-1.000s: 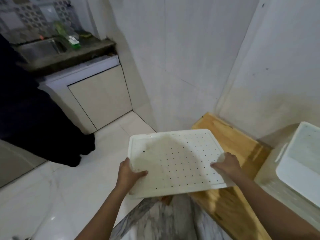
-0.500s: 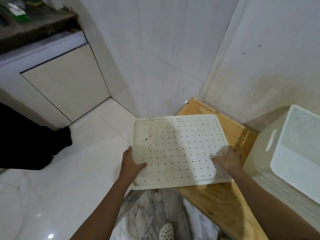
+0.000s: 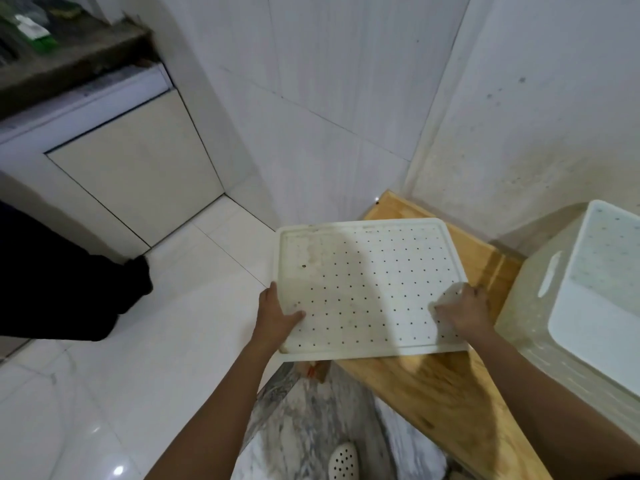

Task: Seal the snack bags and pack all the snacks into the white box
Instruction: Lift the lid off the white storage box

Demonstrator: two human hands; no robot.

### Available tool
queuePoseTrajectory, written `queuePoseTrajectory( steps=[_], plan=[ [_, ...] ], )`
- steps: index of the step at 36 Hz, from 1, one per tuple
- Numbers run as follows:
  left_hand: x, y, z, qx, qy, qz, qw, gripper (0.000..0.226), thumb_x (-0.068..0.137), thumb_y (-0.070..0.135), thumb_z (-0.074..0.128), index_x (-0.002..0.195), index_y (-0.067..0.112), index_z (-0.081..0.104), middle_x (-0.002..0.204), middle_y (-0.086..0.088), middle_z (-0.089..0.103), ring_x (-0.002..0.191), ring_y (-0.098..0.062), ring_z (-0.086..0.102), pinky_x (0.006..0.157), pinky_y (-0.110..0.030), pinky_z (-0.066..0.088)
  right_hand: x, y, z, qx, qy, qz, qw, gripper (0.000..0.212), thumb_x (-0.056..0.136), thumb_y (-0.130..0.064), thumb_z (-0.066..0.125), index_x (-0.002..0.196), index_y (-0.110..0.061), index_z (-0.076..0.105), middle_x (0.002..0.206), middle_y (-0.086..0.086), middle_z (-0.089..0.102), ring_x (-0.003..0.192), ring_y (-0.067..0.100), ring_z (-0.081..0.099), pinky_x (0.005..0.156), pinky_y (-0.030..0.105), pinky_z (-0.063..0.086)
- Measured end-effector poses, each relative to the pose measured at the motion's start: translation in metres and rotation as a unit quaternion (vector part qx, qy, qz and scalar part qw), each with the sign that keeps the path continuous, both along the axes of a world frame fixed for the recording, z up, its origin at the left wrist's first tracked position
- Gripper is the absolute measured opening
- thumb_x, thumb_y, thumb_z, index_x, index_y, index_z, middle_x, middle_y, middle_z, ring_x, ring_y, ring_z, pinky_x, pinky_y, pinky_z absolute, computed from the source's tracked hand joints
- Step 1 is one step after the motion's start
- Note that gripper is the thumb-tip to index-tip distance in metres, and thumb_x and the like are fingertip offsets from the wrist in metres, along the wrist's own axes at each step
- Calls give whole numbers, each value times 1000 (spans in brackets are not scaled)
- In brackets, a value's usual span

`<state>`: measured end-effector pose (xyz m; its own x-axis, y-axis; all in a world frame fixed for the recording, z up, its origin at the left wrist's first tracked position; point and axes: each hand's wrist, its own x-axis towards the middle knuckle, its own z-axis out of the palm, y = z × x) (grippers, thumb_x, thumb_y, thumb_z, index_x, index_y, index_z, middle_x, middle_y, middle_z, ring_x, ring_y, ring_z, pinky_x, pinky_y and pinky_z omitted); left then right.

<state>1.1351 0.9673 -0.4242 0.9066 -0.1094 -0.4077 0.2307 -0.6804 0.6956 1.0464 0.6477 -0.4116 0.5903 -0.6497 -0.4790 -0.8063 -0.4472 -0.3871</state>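
White wall tiles and a glossy floor (image 3: 145, 341) are seen around the corner of a wooden table (image 3: 433, 386), over which a perforated white lid (image 3: 367, 285) is held nearly level, in much the same place as half a second before. Its left edge is gripped by the left hand (image 3: 277, 317), thumb laid on top and fingers hidden beneath; its near right corner is gripped by the right hand (image 3: 464, 311), fingers curled round the rim, both holds unchanged. The white box (image 3: 588, 306) stands open on the table, just right of the lid and apart from it
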Motion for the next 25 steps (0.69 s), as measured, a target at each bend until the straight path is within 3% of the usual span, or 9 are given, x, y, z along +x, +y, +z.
queuePoseTrajectory(
  steps=[5,12,15,18,25],
  plan=[
    [-8,-3,34,8,-38,-13,999,67,78,27,72,131,6,37,133,-11,38,127,-29,37,106,-41,36,0,6,29,-5,-32,38,999,65,87,-21,61,143,-5,30,149,16,23,131,35,34,98,39,40],
    [-22,-17,107,31,-107,-36,993,70,83,29,67,137,1,33,144,-14,34,134,-27,29,108,-35,27,-8,21,104,7,-111,105,988,64,87,-24,59,143,-9,31,146,16,30,130,35,37,104,43,39],
    [-35,-29,142,14,-138,-48,989,74,83,34,67,141,5,31,150,-12,27,139,-27,23,113,-39,24,-25,21,142,4,-147,133,980,62,88,-24,59,143,-9,32,146,15,29,132,33,36,105,38,36],
    [-55,-49,175,2,-160,-74,984,78,85,36,64,145,6,24,154,-11,19,143,-24,14,115,-37,20,-52,13,180,-21,-175,155,972,61,88,-23,59,142,-12,33,145,13,32,130,31,39,104,37,36],
    [-126,-131,230,-17,-213,-165,963,73,86,37,64,143,9,28,152,-9,24,141,-25,20,112,-38,23,-171,-40,239,-64,-224,131,964,57,87,-21,59,139,-12,39,146,8,38,132,24,39,103,30,34]
  ],
)
